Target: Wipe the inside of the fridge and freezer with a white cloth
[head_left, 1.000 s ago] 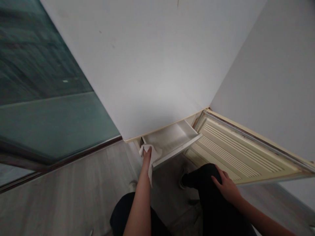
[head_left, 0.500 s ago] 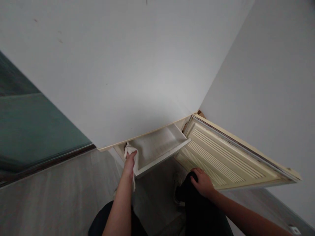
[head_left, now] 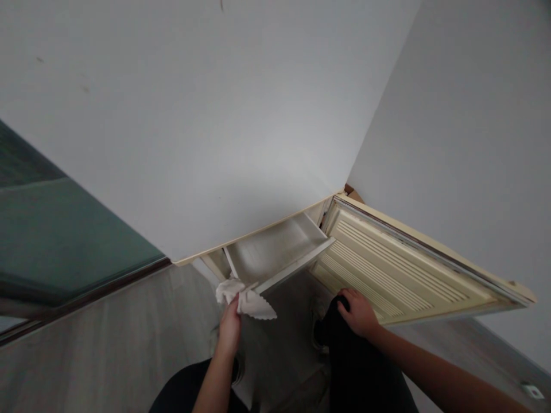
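Note:
A white cloth (head_left: 252, 300) with a scalloped edge is gripped in my left hand (head_left: 231, 322), at the front left corner of a pulled-out white drawer (head_left: 275, 248). Part of the cloth lies over the drawer's front edge. My right hand (head_left: 358, 312) rests on my right knee, fingers curved over the dark trouser leg and holding nothing. Beyond it stands the swung-out cream door (head_left: 387, 267), its ribbed inner side facing me. The drawer slides out from under the white top (head_left: 241, 143) of the cabinet-like unit.
A grey wall (head_left: 469, 143) runs along the right side. Left of the unit is a greenish glass panel (head_left: 73, 229) in a dark frame. Grey wood-look floor (head_left: 107, 338) lies below. Something brown, like cardboard (head_left: 353, 194), shows behind the door hinge.
My left hand has drawn the cloth back from the drawer's left side to its front corner, and the cloth now spreads rightward. My right hand stays on the knee. The view has shifted slightly.

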Tool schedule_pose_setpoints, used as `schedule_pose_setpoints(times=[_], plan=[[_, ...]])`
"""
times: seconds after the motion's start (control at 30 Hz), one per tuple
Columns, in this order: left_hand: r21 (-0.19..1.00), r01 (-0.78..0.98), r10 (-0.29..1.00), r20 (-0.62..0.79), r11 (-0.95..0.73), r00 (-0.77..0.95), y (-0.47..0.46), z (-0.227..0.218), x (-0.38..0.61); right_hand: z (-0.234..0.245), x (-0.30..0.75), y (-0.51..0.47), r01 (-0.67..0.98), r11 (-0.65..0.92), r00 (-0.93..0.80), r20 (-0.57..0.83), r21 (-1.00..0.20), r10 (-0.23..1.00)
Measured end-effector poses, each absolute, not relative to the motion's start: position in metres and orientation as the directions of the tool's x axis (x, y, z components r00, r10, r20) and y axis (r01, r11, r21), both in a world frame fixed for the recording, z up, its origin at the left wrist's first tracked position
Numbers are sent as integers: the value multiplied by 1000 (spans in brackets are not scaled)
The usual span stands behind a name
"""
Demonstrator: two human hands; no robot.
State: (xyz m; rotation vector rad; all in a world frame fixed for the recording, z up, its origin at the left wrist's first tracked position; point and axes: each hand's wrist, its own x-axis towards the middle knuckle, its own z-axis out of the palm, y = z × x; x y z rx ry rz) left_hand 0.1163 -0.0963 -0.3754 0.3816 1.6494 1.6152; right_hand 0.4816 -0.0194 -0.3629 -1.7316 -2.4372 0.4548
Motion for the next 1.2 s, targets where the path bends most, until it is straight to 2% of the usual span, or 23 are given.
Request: schedule_pose_setpoints(times=[0.07, 0.1, 0.13, 0.2, 0.27, 0.33, 0.4, 0.6, 0.87, 0.97, 1.03, 1.2], plan=[[984, -35, 747, -155, 174, -646, -105, -375, 123, -362, 481, -19, 907, 297, -334, -81, -299, 939], [972, 171, 805, -28, 160, -592, -107, -372, 127, -362, 481, -19, 908, 294, -332, -83, -299, 940], [907, 404, 859, 107, 122, -501, -109, -369, 132, -361, 481, -19, 907, 293, -332, -85, -302, 939], [643, 764, 910, 291, 44, -297, -109, -358, 143, -360, 480, -19, 906, 288, -329, -89, -310, 940], [390, 920, 906, 370, 49, -205, -106, -346, 155, -359, 479, -19, 907, 281, -324, -95, -314, 941], [249, 966, 899, 402, 73, -172, -100, -339, 167, -358, 478, -19, 912, 271, -313, -97, -307, 945], [187, 981, 907, 404, 48, -121, -91, -339, 178, -357, 477, -19, 916, 267, -308, -97, -301, 946], [100, 986, 928, 361, -132, 88, -46, -354, 222, -350, 469, -20, 914, 270, -313, -103, -303, 944], [21, 935, 889, 319, -353, 328, 49, -360, 294, -348, 469, -19, 906, 269, -309, -77, -327, 948], [13, 895, 867, 256, -446, 428, 76, -360, 311, -349, 476, -17, 904, 255, -296, -70, -343, 953], [49, 883, 877, 159, -466, 454, 87, -362, 319, -348, 481, -16, 905, 241, -282, -71, -350, 957], [125, 922, 925, -54, -367, 376, 85, -381, 315, -350, 492, -14, 907, 214, -254, -64, -362, 965]])
